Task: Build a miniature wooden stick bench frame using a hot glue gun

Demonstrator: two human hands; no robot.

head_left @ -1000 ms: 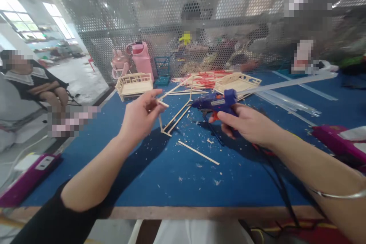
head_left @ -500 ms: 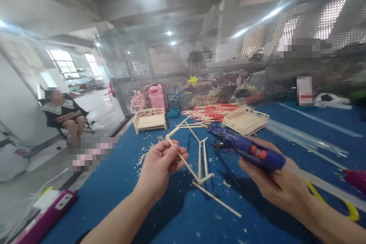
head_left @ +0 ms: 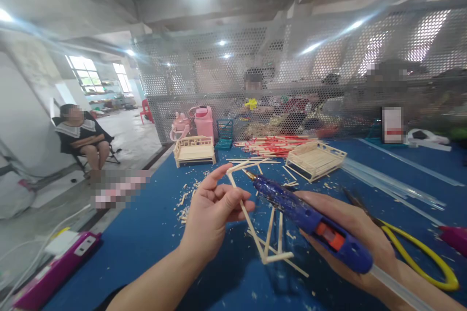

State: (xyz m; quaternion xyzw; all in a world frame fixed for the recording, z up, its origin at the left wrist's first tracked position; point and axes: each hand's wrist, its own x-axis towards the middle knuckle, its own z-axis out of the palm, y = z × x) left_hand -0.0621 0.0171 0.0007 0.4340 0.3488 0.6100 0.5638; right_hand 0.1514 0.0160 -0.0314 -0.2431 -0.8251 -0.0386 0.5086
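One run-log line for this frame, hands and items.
left hand: holds stick frame | right hand: grips glue gun | nozzle: beside frame's top corner | surface: blue table

Your left hand (head_left: pixel 213 216) at lower centre pinches a thin stick frame (head_left: pixel 268 233) between thumb and fingers, and your right hand (head_left: pixel 350 238) at lower right grips a blue glue gun (head_left: pixel 310 218) whose tip points up-left, close to the frame's top corner. Yellow-handled scissors (head_left: pixel 419 252) lie on the blue table (head_left: pixel 146 243) just beside that hand. Toward the middle of the frame stand two small wooden benches (head_left: pixel 194 149), with red-tipped sticks (head_left: pixel 272 145) between them and a pink bottle (head_left: pixel 204 122) behind; a seated person (head_left: pixel 82 138) is at the left edge.
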